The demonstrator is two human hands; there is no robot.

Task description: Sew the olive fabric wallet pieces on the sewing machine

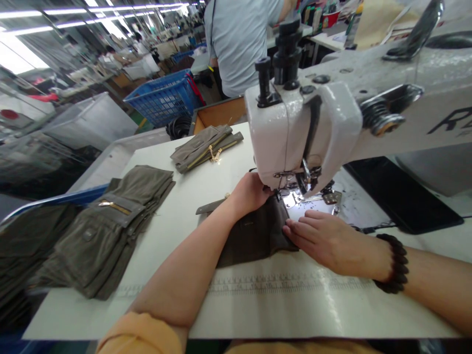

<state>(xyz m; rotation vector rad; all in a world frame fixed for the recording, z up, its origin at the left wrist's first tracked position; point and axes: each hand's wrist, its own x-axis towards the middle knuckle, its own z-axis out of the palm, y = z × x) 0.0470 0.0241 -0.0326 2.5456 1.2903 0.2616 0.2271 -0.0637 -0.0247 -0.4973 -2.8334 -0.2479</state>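
Observation:
A dark olive-brown fabric piece (245, 241) with a small metal label lies under the head of the white sewing machine (271, 135). My left hand (252, 194) is closed on its far edge, close to the needle area; the machine head partly hides those fingertips. At the near right corner, my right hand (324, 241) has its fingers together and bent over the fabric's edge, with the thumb out of sight. The bright metal needle plate (302, 209) shows between the two hands. A narrow strap-like end (208, 207) of olive material sticks out behind my left forearm.
Olive pieces with gold zippers (206, 147) lie at the back of the table. A larger stack of olive pieces (106, 231) overhangs the left edge. A black phone-like slab (400, 194) rests under the machine arm. Beyond are a blue crate (164, 98) and a person (238, 46).

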